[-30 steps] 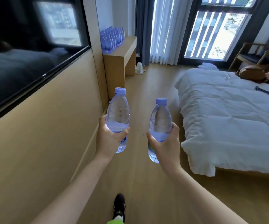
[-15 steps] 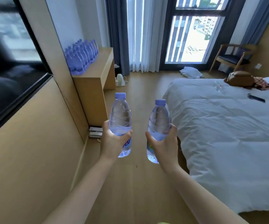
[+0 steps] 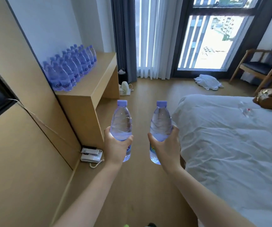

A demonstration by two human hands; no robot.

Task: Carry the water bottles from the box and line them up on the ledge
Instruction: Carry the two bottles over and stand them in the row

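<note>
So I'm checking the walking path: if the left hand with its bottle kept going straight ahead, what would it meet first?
Probably the near end panel of the wooden ledge; the left hand sits just right of it, though depth is unclear.

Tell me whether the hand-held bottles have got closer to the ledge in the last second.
Yes. Both hand-held bottles are closer to the ledge, which looms larger and nearer ahead-left.

Wood floor. Bed with white duvet as landmark: tan panel wall across the aisle, phone on floor at its base. Beyond the bed, bright window, sheer curtain, wooden chair, white cloth heap.
</note>
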